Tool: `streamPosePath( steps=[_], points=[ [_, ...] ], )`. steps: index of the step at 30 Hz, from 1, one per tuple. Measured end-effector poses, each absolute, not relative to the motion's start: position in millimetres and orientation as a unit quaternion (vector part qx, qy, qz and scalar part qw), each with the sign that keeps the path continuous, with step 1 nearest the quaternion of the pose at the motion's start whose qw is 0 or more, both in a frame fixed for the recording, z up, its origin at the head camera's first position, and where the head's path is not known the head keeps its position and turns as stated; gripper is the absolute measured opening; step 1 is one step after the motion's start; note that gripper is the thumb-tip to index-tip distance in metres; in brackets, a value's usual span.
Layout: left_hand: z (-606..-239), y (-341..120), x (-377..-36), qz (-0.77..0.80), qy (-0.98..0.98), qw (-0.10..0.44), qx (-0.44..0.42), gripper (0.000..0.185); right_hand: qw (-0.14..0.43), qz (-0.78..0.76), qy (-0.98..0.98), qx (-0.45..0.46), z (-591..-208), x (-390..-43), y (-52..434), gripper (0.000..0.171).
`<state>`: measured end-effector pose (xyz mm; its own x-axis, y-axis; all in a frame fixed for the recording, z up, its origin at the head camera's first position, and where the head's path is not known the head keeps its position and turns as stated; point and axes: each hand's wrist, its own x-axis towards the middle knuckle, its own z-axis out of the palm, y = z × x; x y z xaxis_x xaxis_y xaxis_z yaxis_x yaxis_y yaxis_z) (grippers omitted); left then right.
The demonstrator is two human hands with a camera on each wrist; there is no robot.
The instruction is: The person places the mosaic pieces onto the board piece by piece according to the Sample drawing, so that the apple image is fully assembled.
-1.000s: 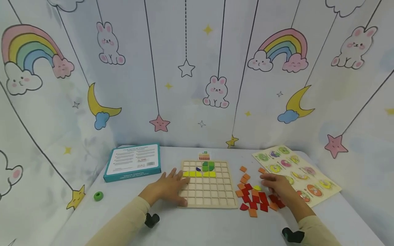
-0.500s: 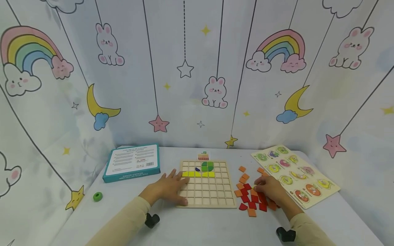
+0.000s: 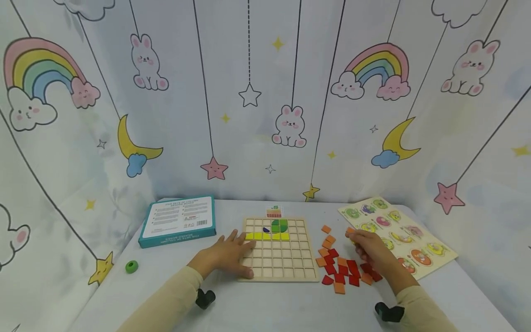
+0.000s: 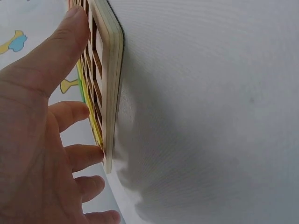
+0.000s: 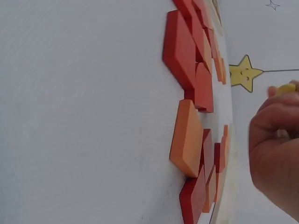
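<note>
My left hand [image 3: 226, 253] rests at the left edge of a wooden grid board [image 3: 298, 272], fingers spread, thumb on its near corner. On the board lie a row of yellow tiles [image 3: 267, 236], green pieces [image 3: 279, 226] and a small dark blue piece [image 3: 266, 229]. Right of the board, my right hand [image 3: 373, 251] pinches a small yellow piece [image 5: 286, 88], seen at its fingertips in the right wrist view. An orange tile [image 3: 350, 230] shows just beyond those fingers. Red tiles [image 3: 352, 267] and orange tiles [image 3: 339, 288] lie loose beside and below the hand.
Behind the board stands a small picture card [image 3: 274, 211]. A teal-and-white box [image 3: 178, 221] lies back left, with a green bead [image 3: 131, 266] nearer. At right is a fruit-picture board [image 3: 421, 272]. A patterned curtain [image 3: 257, 138] closes off the back.
My right hand reached left to the yellow piece among the loose tiles, took it, and drew back to the right and away. The left hand has stayed on the board.
</note>
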<state>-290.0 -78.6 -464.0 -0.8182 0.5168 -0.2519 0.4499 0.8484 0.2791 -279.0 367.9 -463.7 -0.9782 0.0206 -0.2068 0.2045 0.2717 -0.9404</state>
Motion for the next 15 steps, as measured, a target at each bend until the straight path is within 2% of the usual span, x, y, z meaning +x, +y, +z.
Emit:
streamPosePath(
  steps=[7, 15],
  points=[
    [-464.5, -79.1, -289.0, 0.101, 0.948, 0.160, 0.255, 0.093, 0.062, -0.654, 0.753, 0.047, -472.9, -287.3, 368.4, 0.062],
    [-467.8, -81.4, -289.8, 0.099, 0.947, 0.156, 0.263, 0.094, 0.080, -0.642, 0.762, 0.034, -466.1, -299.4, 345.6, 0.058]
  ],
)
